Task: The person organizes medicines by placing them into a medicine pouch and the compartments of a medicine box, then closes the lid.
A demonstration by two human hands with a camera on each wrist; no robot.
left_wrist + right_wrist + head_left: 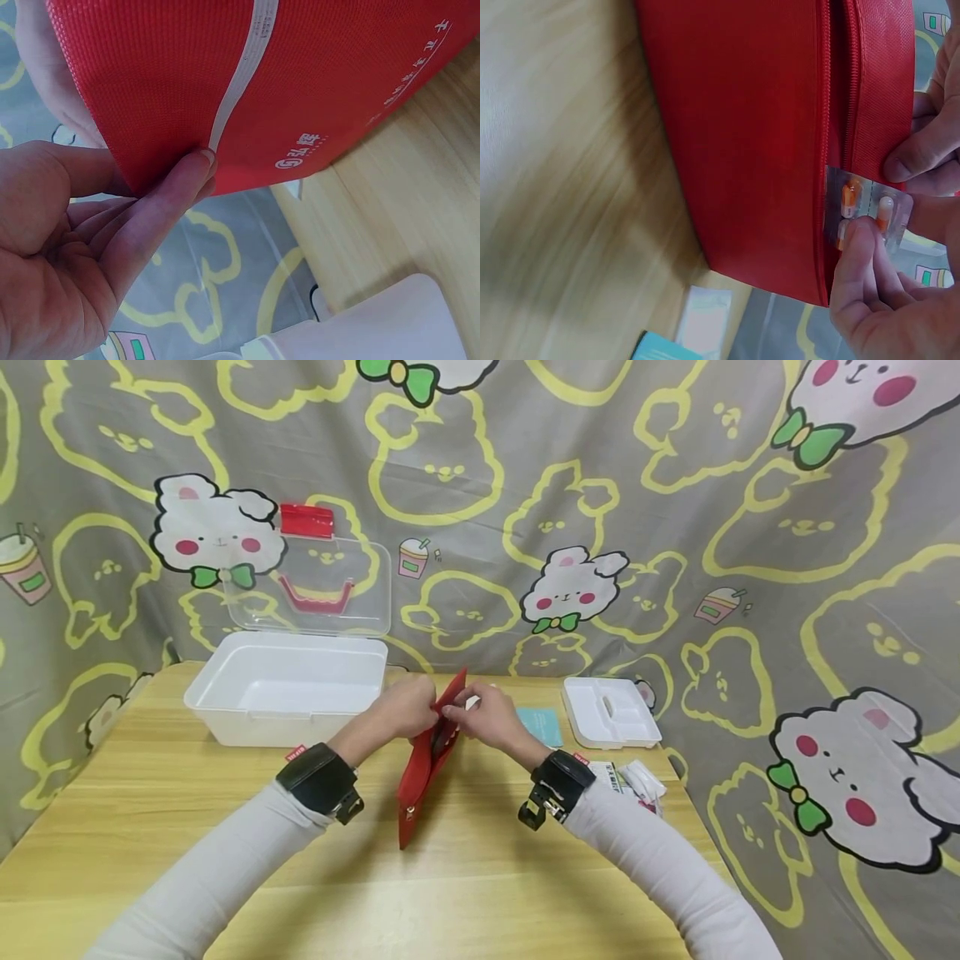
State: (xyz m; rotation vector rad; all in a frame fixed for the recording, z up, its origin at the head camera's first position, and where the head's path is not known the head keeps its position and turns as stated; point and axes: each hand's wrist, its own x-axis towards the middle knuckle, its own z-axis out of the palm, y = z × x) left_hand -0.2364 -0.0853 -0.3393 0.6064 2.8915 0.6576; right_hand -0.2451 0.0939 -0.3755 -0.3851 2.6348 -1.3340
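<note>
A red zip pouch (415, 781) stands on edge on the wooden table, its zipped mouth open. Near the top corner of the pouch, my left hand (405, 703) pinches the fabric between thumb and fingers; the left wrist view shows the thumb on a white stripe (244, 71). My right hand (885, 292) holds a blister pack (868, 196) of orange-and-white capsules between thumb and fingers. The pack is partly inside the pouch's mouth, between the two zip edges. What lies deeper in the pouch is hidden.
A white plastic box (277, 728) with its clear lid (255, 577) raised stands at the back left. Toward the back right lie a teal packet (542, 727) and a white divided tray (592, 732). Small packets (642, 781) lie beyond my right wrist. A patterned curtain hangs behind the table.
</note>
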